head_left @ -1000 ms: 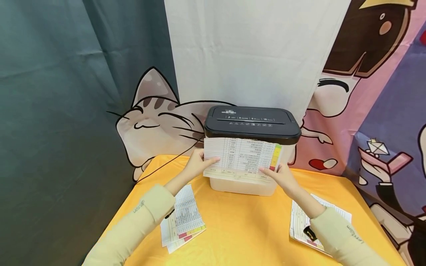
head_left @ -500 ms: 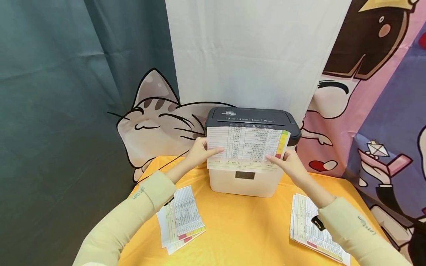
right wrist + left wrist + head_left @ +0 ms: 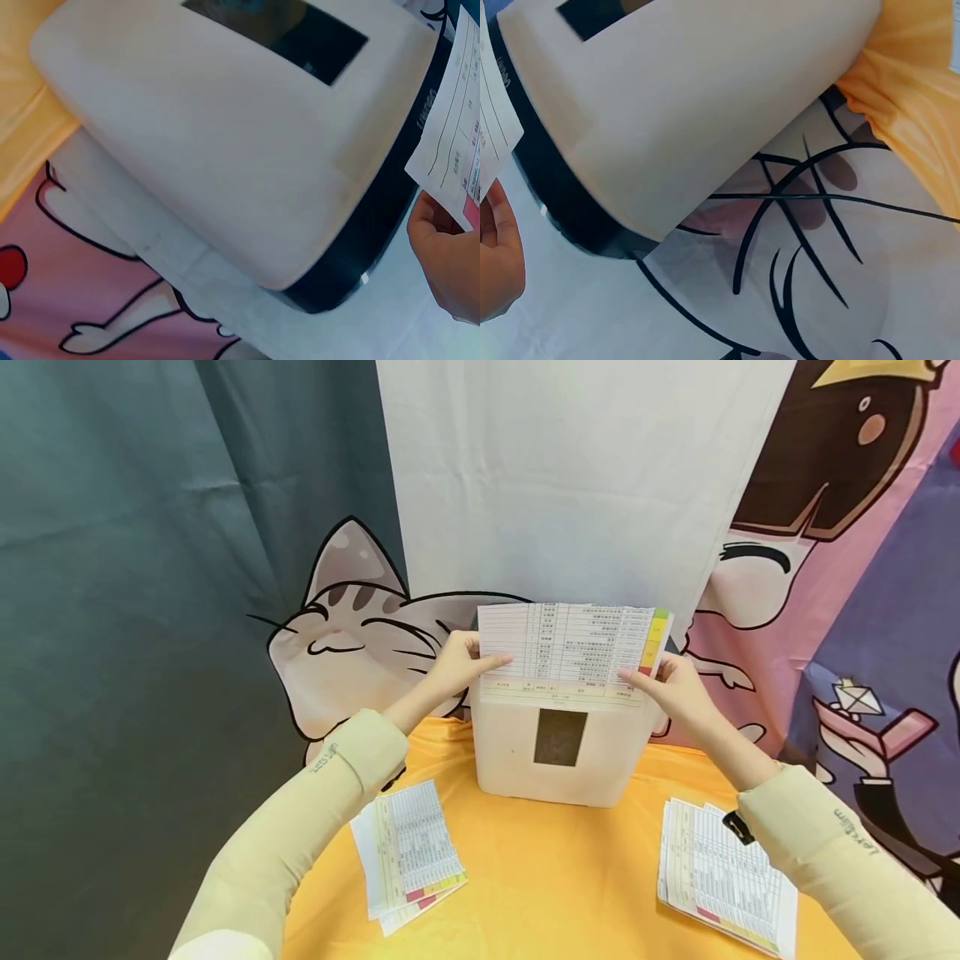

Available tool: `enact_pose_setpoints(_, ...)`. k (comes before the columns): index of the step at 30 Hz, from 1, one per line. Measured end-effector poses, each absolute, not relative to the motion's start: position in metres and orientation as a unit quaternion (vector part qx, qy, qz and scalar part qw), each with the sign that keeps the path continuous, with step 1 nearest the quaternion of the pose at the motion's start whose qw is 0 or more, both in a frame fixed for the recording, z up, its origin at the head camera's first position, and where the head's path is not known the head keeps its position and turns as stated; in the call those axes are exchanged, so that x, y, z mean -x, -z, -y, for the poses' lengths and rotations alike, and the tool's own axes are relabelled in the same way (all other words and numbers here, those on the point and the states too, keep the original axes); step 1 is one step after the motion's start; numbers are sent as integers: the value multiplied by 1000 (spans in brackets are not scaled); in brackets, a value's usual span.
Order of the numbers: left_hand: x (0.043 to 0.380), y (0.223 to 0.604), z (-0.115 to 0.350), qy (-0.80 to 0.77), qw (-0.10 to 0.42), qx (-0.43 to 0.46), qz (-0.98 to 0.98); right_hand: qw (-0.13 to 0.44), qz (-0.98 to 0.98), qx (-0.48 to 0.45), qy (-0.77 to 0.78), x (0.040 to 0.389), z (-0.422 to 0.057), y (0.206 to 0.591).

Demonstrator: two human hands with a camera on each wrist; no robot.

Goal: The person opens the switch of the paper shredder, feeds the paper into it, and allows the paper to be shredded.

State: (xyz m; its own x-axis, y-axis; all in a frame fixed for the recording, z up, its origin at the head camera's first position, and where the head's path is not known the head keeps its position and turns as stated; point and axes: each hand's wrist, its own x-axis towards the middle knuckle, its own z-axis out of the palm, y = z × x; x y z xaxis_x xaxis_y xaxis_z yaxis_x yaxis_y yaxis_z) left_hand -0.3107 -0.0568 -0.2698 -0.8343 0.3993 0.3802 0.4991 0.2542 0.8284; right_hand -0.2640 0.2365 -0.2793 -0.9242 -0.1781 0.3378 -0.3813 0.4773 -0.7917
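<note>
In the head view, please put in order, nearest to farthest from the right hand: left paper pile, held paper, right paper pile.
1. Held paper: its right edge is in the right hand.
2. Right paper pile: right side of the orange cloth.
3. Left paper pile: left side of the orange cloth.

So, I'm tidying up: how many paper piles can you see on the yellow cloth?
2: the left pile and the right pile, either side in front of the shredder. Others could be hidden behind it.
</note>
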Motion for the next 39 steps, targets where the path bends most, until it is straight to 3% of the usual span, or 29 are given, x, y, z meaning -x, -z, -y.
enact_pose_setpoints(5, 307, 248, 50, 536, 53, 273, 797, 109, 858, -146, -479, 269, -240, 268)
enact_pose_setpoints(26, 357, 218, 36, 489, 123, 258, 824, 193, 876, -126, -425, 309, -240, 227)
enact_pose_setpoints(39, 370, 228, 32, 471, 154, 209, 843, 254, 894, -102, -354, 328, -240, 230)
